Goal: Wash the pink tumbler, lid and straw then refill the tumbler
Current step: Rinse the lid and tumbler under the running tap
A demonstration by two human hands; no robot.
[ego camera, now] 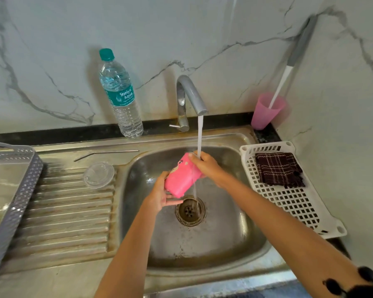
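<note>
Left hand (162, 195) cupping the base of the pink tumbler (181, 178), right hand (206, 166) gripping its rim, under the faucet (190, 91) stream, mid-sink (241, 244), well apart from its walls.

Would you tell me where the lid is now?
Head view: the lid lies on the draining board left of the basin, near the metal straw.

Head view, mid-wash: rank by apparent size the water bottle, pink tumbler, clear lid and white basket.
1. white basket
2. water bottle
3. pink tumbler
4. clear lid, only slightly smaller-looking than the tumbler, so that pair is unsure.
</note>
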